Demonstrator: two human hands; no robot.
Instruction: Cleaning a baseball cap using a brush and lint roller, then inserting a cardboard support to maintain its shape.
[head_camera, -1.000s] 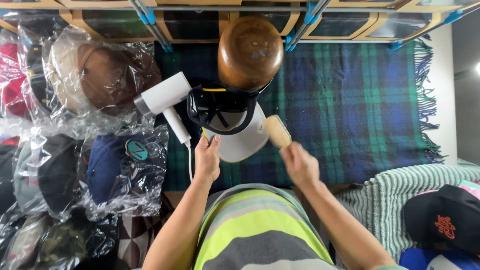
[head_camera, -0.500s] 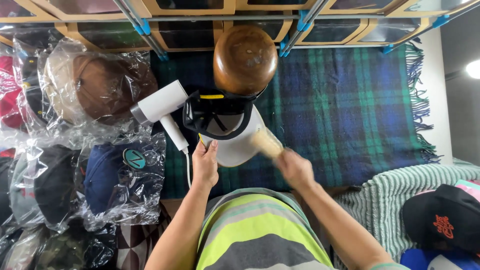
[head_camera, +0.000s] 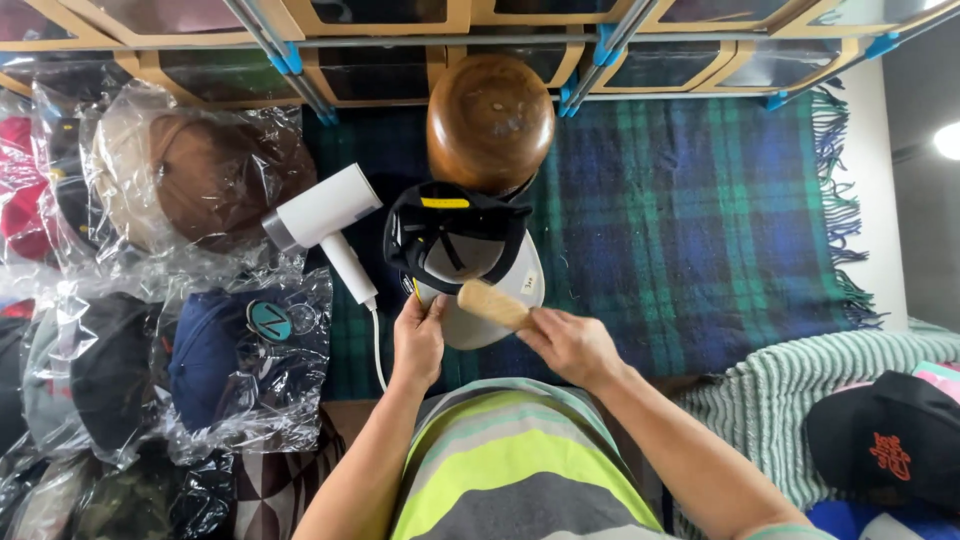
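A black cap (head_camera: 450, 232) lies upside down on the plaid blanket (head_camera: 680, 200), its pale grey brim (head_camera: 505, 290) pointing toward me. My left hand (head_camera: 418, 340) pinches the brim's left edge. My right hand (head_camera: 572, 345) holds a small wooden brush (head_camera: 492, 304) laid across the brim. A round wooden hat block (head_camera: 490, 120) stands just behind the cap. A white hair dryer (head_camera: 325, 215) lies to the cap's left, its cord running toward me.
Several caps in clear plastic bags (head_camera: 190, 180) are piled at the left. Wooden drawers and a metal rack with blue clips (head_camera: 600, 45) run along the back. A pale green knitted blanket (head_camera: 790, 390) and a black cap (head_camera: 885, 435) lie at the right.
My right hand swept the brush from the brim's right side leftward across it. The cap tilted and shifted slightly to the right. My left hand stayed on the brim's edge.
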